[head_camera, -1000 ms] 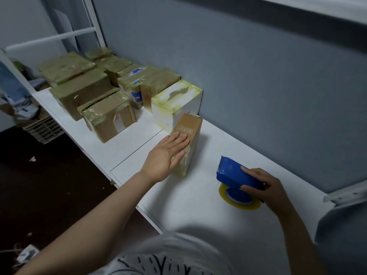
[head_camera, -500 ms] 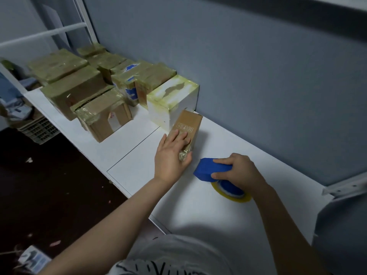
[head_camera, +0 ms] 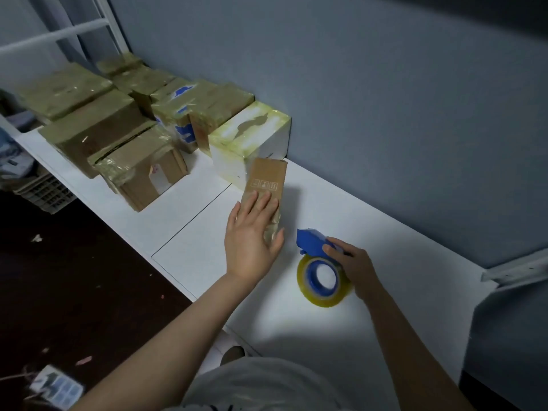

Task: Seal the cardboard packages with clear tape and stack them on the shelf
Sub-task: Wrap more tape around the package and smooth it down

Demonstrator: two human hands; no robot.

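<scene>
Cardboard package (head_camera: 267,177), narrow and brown, lay on the white shelf (head_camera: 400,241) with its printed handling symbols facing up and its far end just beside a white box (head_camera: 252,137) whose top was covered in yellowish tape. The left hand (head_camera: 252,235) lay flat on the near end of the package, fingers straight and spread, pressing on a wrinkled strip of clear tape (head_camera: 271,231) that wrapped over that end. To the right of it, near but apart from the package, the right hand (head_camera: 353,268) gripped a blue tape dispenser (head_camera: 311,241), its fingers curled over the handle. The roll of tape (head_camera: 307,287) in the dispenser rested on the shelf, its open side turned toward the camera, and the blue nose pointed toward the left hand. Farther left along the shelf stood a cluster of sealed packages (head_camera: 98,134), brown boxes wrapped in glossy tape and set close together, some against the grey wall (head_camera: 385,99); one of them showed blue markings. Beyond the shelf's left edge a pale slatted crate (head_camera: 44,192) sat low down, and small scraps lay scattered on the dark floor (head_camera: 74,277). Both forearms were bare, and a grey shirt showed at the bottom of the view.
</scene>
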